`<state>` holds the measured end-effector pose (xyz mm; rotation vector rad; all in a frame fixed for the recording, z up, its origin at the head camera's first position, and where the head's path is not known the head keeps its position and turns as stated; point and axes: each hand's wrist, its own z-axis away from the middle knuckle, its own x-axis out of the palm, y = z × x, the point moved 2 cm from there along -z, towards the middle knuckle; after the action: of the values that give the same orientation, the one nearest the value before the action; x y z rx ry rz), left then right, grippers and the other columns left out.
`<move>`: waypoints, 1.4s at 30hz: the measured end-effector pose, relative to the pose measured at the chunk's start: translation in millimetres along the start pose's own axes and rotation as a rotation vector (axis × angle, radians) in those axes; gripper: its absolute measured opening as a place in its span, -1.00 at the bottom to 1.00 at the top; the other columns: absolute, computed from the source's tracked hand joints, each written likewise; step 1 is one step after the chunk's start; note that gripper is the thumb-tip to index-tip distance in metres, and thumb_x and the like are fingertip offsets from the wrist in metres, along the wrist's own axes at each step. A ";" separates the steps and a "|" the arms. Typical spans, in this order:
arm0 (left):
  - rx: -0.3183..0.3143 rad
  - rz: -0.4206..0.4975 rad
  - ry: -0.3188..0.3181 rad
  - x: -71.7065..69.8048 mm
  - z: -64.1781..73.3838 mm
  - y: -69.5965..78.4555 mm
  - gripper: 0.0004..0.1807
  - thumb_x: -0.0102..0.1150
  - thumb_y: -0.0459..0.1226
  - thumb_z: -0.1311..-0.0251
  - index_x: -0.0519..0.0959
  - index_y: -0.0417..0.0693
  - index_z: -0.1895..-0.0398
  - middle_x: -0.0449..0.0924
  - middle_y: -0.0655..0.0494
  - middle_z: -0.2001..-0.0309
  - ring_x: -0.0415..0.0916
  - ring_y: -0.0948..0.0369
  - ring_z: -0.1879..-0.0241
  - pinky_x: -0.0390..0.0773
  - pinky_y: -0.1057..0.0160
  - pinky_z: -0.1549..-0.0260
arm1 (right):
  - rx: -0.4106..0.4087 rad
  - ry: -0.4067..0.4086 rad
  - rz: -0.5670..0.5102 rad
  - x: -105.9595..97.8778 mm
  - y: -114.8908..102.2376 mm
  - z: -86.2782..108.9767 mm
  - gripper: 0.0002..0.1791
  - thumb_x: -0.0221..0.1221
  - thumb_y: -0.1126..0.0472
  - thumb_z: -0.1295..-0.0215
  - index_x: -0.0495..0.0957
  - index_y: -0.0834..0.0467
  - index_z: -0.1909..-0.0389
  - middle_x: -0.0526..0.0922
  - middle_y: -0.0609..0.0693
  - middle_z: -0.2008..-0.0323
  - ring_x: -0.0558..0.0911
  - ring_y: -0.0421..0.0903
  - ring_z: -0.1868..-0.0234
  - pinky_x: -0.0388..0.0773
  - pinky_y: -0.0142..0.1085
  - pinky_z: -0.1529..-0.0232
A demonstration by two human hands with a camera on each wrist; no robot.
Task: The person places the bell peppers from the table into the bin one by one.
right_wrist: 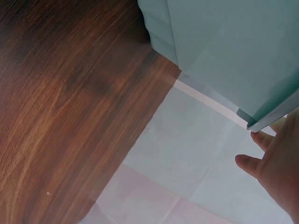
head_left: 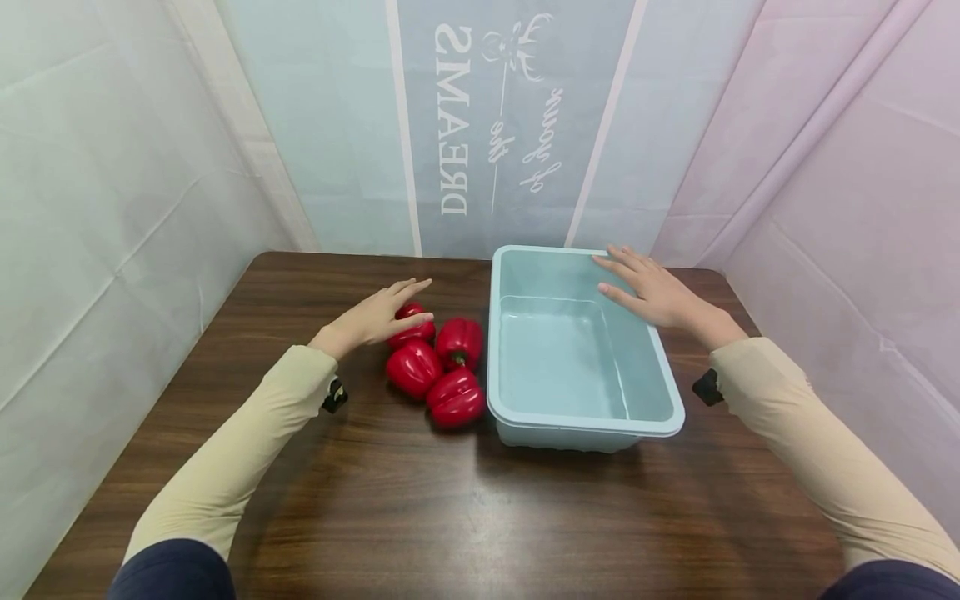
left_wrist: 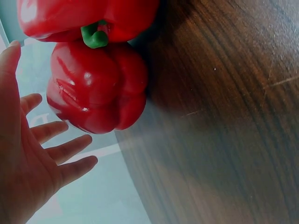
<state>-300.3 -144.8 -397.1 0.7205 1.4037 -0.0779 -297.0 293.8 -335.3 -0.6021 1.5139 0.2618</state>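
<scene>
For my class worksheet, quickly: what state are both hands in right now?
Left hand: open, holding nothing, near the peppers.
Right hand: open, holding nothing, by the tub.

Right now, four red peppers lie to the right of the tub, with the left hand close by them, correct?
The side is wrong: the four red peppers lie to the left of the tub, as the head view shows. The left hand is close by them.
</scene>
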 end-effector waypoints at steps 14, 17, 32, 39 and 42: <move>-0.028 0.038 -0.018 9.5 0.1 -2.5 -0.20 -0.05 0.26 -0.13 -0.05 0.41 -0.42 0.08 0.02 -0.38 0.16 -0.01 -0.31 0.30 -0.14 -0.15 | 0.001 0.014 -0.040 2.5 0.3 -0.1 -0.35 -0.19 -0.18 -0.40 -0.03 -0.07 -0.43 -0.18 0.10 -0.46 -0.28 0.08 -0.46 -0.22 0.22 -0.32; -0.027 0.041 -0.017 11.6 0.1 -4.3 -0.20 -0.05 0.28 -0.12 -0.05 0.45 -0.42 0.11 0.04 -0.36 0.21 0.01 -0.28 0.32 -0.12 -0.14 | 0.003 0.013 -0.046 3.1 1.3 -0.6 -0.35 -0.19 -0.18 -0.40 -0.04 -0.08 -0.44 -0.20 0.08 -0.46 -0.29 0.07 -0.46 -0.23 0.22 -0.32; -0.056 0.039 -0.046 17.8 3.3 -4.3 -0.18 -0.06 0.31 -0.09 0.01 0.39 -0.41 0.25 0.05 -0.23 0.33 0.04 -0.15 0.42 -0.09 -0.05 | 0.013 0.031 -0.064 6.9 3.4 0.1 -0.36 -0.22 -0.18 -0.41 -0.02 -0.07 -0.43 -0.20 0.07 -0.46 -0.31 0.06 -0.46 -0.24 0.24 -0.31; -0.054 0.031 -0.045 19.4 3.2 -5.4 -0.18 -0.06 0.32 -0.09 0.03 0.35 -0.41 0.30 0.04 -0.17 0.38 0.05 -0.09 0.45 -0.06 -0.02 | 0.018 0.044 -0.073 7.7 2.9 -0.3 -0.37 -0.23 -0.17 -0.41 0.01 -0.05 -0.43 -0.19 0.07 -0.46 -0.29 0.06 -0.46 -0.22 0.23 -0.31; -0.044 0.039 -0.049 20.5 2.7 -5.9 -0.19 -0.07 0.32 -0.10 0.05 0.32 -0.40 0.31 0.03 -0.16 0.39 0.04 -0.08 0.44 -0.06 -0.03 | 0.020 0.047 -0.088 7.9 2.6 0.6 -0.38 -0.23 -0.17 -0.41 0.01 -0.05 -0.43 -0.21 0.04 -0.47 -0.29 0.06 -0.46 -0.24 0.23 -0.31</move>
<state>-296.5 -143.5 -418.2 0.7045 1.3407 -0.0337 -297.3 294.7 -343.5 -0.6609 1.5294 0.1658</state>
